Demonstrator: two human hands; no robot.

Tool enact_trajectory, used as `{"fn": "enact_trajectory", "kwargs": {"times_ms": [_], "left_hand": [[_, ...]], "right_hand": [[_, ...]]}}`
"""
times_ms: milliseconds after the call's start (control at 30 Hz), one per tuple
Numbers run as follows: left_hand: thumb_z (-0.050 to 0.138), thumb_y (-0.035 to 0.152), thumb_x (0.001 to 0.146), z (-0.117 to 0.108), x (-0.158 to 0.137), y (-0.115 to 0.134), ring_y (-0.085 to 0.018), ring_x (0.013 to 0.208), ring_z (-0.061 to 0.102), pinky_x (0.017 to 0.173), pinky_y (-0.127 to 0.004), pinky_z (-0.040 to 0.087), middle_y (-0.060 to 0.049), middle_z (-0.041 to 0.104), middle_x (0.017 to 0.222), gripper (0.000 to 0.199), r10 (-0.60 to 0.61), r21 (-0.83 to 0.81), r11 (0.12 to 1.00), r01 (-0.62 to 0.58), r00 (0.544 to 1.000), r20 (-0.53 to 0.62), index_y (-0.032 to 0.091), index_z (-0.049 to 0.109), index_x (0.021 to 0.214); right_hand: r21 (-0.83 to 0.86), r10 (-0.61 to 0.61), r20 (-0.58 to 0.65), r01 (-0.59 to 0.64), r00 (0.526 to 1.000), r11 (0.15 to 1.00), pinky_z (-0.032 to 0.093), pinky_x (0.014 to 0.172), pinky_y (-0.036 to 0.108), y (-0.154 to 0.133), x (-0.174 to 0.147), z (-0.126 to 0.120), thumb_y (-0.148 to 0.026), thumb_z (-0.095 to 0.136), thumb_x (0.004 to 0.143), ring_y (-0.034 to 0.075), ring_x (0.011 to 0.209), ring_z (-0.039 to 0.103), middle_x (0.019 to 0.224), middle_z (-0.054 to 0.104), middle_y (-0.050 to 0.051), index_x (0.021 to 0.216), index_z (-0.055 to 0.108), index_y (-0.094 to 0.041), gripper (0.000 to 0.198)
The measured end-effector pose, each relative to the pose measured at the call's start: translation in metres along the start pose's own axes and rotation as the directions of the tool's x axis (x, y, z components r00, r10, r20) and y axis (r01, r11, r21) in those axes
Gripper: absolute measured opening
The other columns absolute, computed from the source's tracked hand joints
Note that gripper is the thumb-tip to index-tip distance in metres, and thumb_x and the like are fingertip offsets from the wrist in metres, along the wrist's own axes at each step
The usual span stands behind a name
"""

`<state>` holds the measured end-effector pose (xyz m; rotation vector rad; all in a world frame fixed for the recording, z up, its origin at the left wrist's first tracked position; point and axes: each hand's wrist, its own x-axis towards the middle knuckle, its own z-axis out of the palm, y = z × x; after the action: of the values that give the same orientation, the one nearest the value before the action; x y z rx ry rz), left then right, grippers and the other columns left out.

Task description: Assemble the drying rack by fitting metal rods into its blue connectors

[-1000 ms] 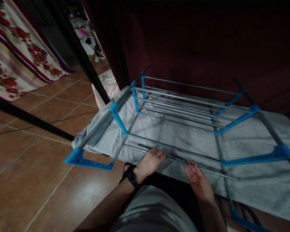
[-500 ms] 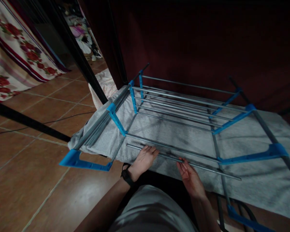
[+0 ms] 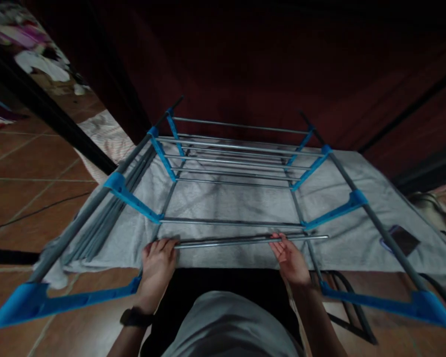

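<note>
A thin grey metal rod (image 3: pixel 226 242) lies almost level across the near side of a rack (image 3: pixel 230 223) made of metal tubes and blue plastic brackets. My left hand (image 3: pixel 159 260) is closed over the rod's left end, beside the rack's left lower tube; its fingers hide that end. Near the rod's right part, my right hand (image 3: pixel 290 258) holds it lightly between thumb and fingertips, palm turned up. The rod's right tip passes over the right lower tube. Nearest my left wrist is a blue bracket (image 3: pixel 85 299); another blue bracket (image 3: pixel 375 303) juts out at the right.
The rack stands on a grey cloth (image 3: pixel 215 202). Several loose grey tubes (image 3: pixel 107 218) lie bundled at the left. A phone (image 3: pixel 400 240) rests on the cloth at the right. Black bent tubing (image 3: pixel 351 312) shows below the cloth's edge, and a dark red panel (image 3: pixel 238 69) rises behind.
My left hand has slid left along the rod to its left end. The rod has shifted and levelled relative to the rack. My view has turned to the right.
</note>
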<state>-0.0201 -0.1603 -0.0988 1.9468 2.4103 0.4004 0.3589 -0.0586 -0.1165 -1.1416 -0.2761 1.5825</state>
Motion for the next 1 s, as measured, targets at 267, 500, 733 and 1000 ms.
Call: {"fn": "enact_trajectory", "kwargs": {"times_ms": [267, 500, 733, 1000], "left_hand": [[0.039, 0.025, 0.087, 0.002, -0.005, -0.021, -0.028, 0.099, 0.063, 0.084, -0.040, 0.052, -0.012, 0.064, 0.114, 0.040, -0.250, -0.178, 0.952, 0.249, 0.968, 0.022, 0.017, 0.064, 0.117], [0.055, 0.027, 0.069, -0.002, 0.004, -0.028, -0.030, 0.096, 0.064, 0.090, -0.051, 0.053, -0.007, 0.068, 0.099, 0.035, -0.506, -0.571, 0.689, 0.447, 0.860, 0.063, 0.022, 0.067, 0.102], [0.066, 0.032, 0.069, -0.011, 0.009, -0.001, -0.020, 0.078, 0.065, 0.086, -0.045, 0.057, 0.000, 0.066, 0.087, 0.050, -0.669, -0.911, 0.306, 0.275, 0.743, 0.000, 0.028, 0.053, 0.117], [0.052, 0.033, 0.083, -0.056, 0.017, 0.037, -0.023, 0.107, 0.065, 0.098, -0.053, 0.052, 0.006, 0.069, 0.109, 0.063, -0.655, -0.933, 0.291, 0.213, 0.755, -0.032, 0.051, 0.031, 0.140]], "right_hand": [[0.077, -0.111, -0.104, 0.119, 0.988, 0.990, 0.056, 0.086, 0.031, -0.034, 0.016, -0.020, -0.028, 0.072, 0.075, 0.016, 0.089, 0.070, 0.093, 0.074, 0.001, 0.088, 0.064, -0.023, 0.016], [0.091, -0.306, -0.278, 0.343, 0.910, 0.935, 0.058, 0.081, 0.030, -0.048, 0.024, -0.038, -0.019, 0.070, 0.075, 0.012, 0.079, 0.071, 0.091, 0.073, -0.006, 0.106, 0.055, -0.029, 0.036], [0.105, -0.300, -0.227, 0.329, 0.927, 0.938, 0.057, 0.082, 0.029, -0.037, 0.024, -0.041, -0.022, 0.071, 0.076, 0.012, 0.077, 0.070, 0.085, 0.073, -0.003, 0.100, 0.062, -0.023, 0.026], [0.106, -0.258, -0.228, 0.287, 0.939, 0.952, 0.058, 0.078, 0.025, -0.028, 0.023, -0.039, -0.021, 0.072, 0.073, 0.012, 0.077, 0.070, 0.084, 0.073, -0.001, 0.094, 0.063, -0.023, 0.023]]}}
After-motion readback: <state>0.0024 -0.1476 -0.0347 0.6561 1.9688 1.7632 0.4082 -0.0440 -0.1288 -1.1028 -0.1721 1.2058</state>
